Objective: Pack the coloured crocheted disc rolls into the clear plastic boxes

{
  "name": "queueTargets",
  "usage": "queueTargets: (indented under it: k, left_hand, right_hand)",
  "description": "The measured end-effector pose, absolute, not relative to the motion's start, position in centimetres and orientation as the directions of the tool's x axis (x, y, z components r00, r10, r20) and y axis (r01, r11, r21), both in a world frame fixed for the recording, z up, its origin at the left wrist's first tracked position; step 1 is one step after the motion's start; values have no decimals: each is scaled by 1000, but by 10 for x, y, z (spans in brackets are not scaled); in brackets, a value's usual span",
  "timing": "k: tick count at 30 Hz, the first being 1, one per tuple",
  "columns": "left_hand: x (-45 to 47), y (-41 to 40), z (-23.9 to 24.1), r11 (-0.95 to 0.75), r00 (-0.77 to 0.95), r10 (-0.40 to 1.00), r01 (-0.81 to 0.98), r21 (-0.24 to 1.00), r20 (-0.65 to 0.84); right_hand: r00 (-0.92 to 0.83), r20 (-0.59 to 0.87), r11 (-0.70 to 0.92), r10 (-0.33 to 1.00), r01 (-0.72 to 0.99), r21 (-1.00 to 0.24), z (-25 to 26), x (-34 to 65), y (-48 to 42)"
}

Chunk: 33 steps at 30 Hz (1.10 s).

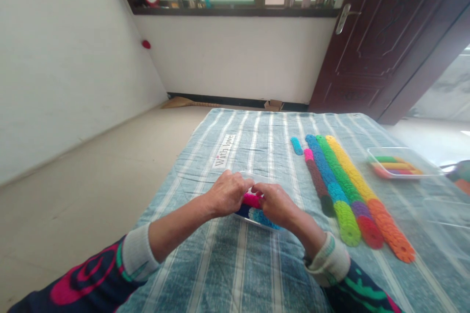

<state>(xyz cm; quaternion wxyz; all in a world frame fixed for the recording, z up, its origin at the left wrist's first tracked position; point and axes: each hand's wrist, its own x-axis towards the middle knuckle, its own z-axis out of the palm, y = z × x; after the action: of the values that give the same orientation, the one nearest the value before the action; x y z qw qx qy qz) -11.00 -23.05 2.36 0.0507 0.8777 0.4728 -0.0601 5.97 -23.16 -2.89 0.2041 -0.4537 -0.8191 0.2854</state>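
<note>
A clear plastic box (246, 221) stands on the striped cloth in front of me. In it lie rows of notched discs, a dark blue and light blue row (265, 217) nearest me. Over that row is a short stack of pink discs (251, 200). My left hand (228, 192) is closed on the left end of the pink stack. At its other end, the curled fingers of my right hand (276, 205) are closed on it too. The fingertips partly hide the stack and the far side of the box.
Right of the box lie long disc rows: brown (317, 178), blue (323, 161), green (336, 166) and yellow (347, 168). A small light-blue stack (296, 146) lies apart. Another clear box (433, 172) holds coloured rows. The table cloth (220, 264) ends at left above the floor.
</note>
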Motion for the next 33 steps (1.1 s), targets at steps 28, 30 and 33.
queueTargets:
  k: [28,30,33]
  left_hand:
    - [-110,-231,4,-596,618,783,780,191,-77]
    - [-111,-231,4,-606,628,774,770,199,-76]
    - [-111,-231,4,-609,632,771,767,205,-75]
  right_hand:
    - [-381,2,260,925,627,-734,-33,57,-227]
    - [-372,10,257,928,620,-741,-34,57,-227]
    - [-374,26,274,927,631,-726,-33,58,-230]
